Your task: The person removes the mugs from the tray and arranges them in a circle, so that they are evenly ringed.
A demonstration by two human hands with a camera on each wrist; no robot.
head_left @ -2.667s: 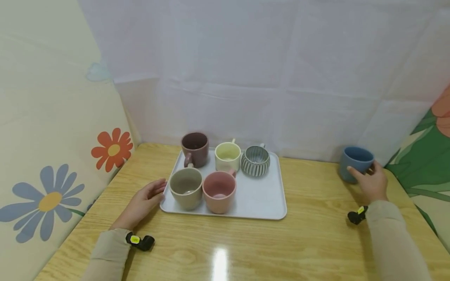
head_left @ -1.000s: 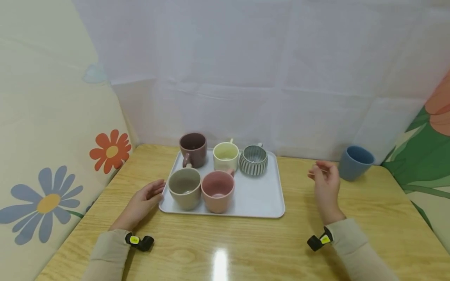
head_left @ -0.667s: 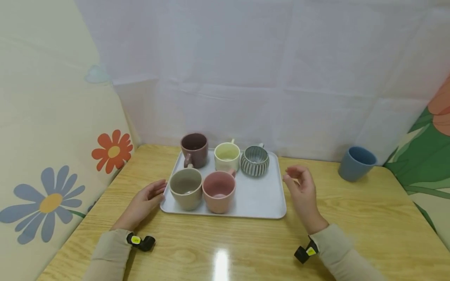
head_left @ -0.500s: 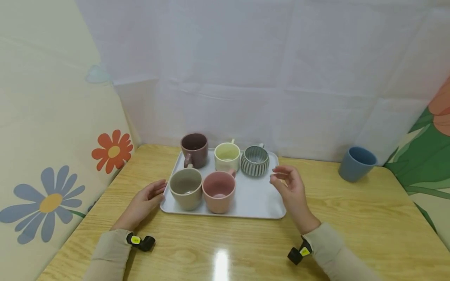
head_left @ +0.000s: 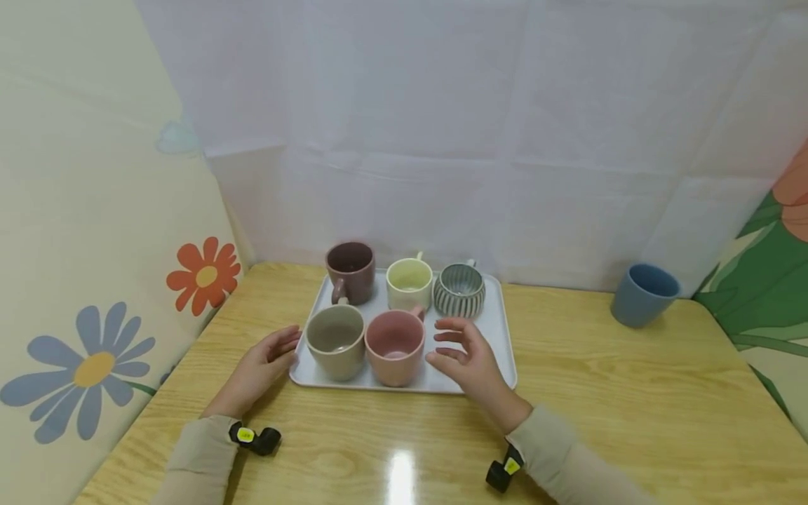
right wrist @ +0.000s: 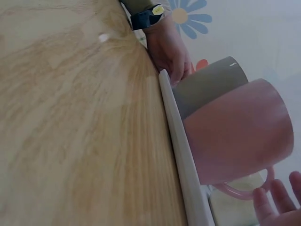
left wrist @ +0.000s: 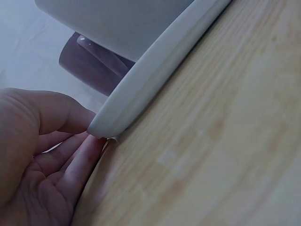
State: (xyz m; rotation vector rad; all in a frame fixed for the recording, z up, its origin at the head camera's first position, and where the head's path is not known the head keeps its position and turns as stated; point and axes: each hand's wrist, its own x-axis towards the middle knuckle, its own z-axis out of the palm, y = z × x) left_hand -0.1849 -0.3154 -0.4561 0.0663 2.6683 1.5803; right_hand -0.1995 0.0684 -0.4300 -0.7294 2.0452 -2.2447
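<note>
Currently, right hand [head_left: 472, 359] over white tray [head_left: 498, 317], grip wide and loosely bent, just beside pink mug [head_left: 394, 363]. Left hand [head_left: 257, 368], grip narrow, pinches tray's left rim. Pink mug upright on tray, next to beige-gray mug [head_left: 337, 359]; blue cup [head_left: 633, 305] well apart on tabletop [head_left: 606, 393].

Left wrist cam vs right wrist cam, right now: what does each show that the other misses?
Only left wrist: the dark purple mug, with its handle in view.

Only right wrist: the pink mug, the fingers of the right hand, a blue flower print, and what looks like the yellow mug, partly hidden.

Both: the left hand at the tray, the beige mug and the wooden tabletop.
</note>
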